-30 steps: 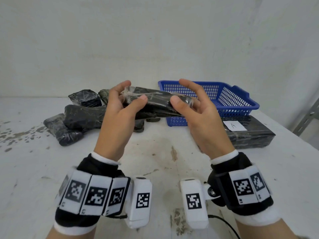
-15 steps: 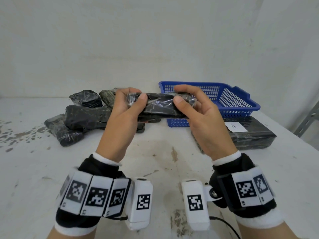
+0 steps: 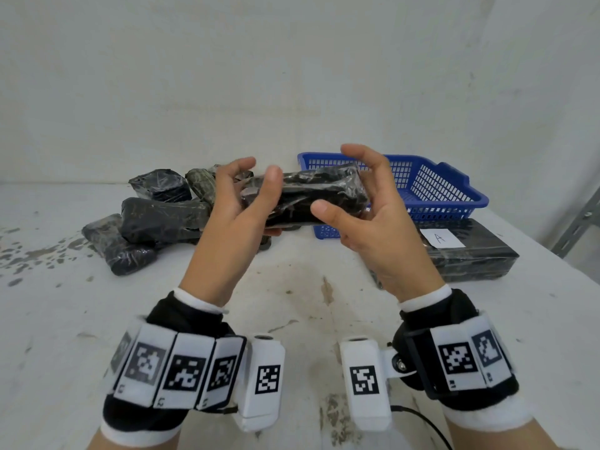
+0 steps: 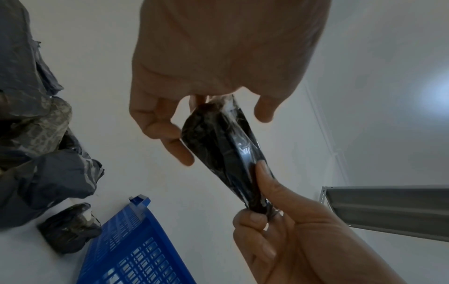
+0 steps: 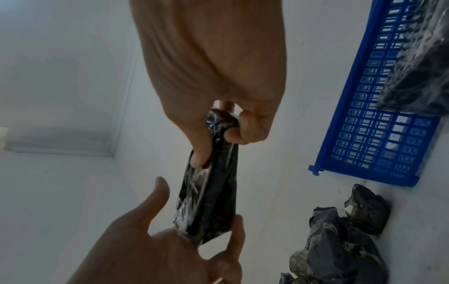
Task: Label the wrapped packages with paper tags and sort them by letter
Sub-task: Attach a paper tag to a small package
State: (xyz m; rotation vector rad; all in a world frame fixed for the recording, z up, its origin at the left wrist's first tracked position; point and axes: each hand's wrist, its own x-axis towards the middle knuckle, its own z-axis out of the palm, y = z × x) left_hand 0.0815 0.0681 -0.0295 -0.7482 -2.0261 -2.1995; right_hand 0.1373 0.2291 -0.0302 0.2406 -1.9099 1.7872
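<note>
Above the table (image 3: 292, 319), between my two hands, I hold a black wrapped package (image 3: 311, 198) level. My left hand (image 3: 233, 206) pinches its left end; my right hand (image 3: 373, 219) cradles the right end, fingers curled round it. Behind sit unlabelled packages (image 3: 156, 219), a blue basket (image 3: 431, 190) and an "A"-tagged package (image 3: 470, 258).

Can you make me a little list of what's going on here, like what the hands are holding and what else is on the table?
held thing: black wrapped package, lifted above the table, no tag visible on it
left hand: grips the package's left end
right hand: holds the right end, thumb in front
blue basket: behind the hands, to the right
tagged package: flat, black, in front of the basket, paper tag reading A
pile: several dark wrapped packages on the left
table: white, stained
</note>
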